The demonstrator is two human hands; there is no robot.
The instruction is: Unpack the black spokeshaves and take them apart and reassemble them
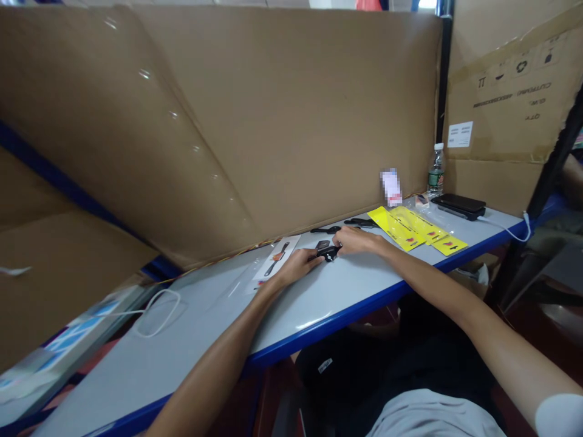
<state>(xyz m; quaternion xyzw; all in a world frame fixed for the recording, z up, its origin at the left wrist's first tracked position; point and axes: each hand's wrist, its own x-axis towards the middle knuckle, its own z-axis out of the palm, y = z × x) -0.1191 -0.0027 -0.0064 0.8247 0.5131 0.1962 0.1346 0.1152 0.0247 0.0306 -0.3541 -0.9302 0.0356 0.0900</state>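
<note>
My left hand (298, 267) has its fingers closed on a small black plastic-looking part (328, 254) just above the light grey tabletop (291, 315). From the other side, the bent fingertips of my right hand (357, 240) press on the same part. Its exact kind is too small to make out. A dark flat piece (323, 244) shows just behind it. Past my fingers lie more slender black pieces (361, 223). Beside my left hand is a clear bag with a white printed card (276, 256) picturing a black-handled tool.
Yellow printed packages (401, 229) lie to the right, near a water bottle (436, 172) and a black phone-like device (460, 205) with a white cable. Cardboard walls (296, 121) close off the back and right. A white cable loop (159, 312) rests at left. Blue edging (328, 325) borders the table.
</note>
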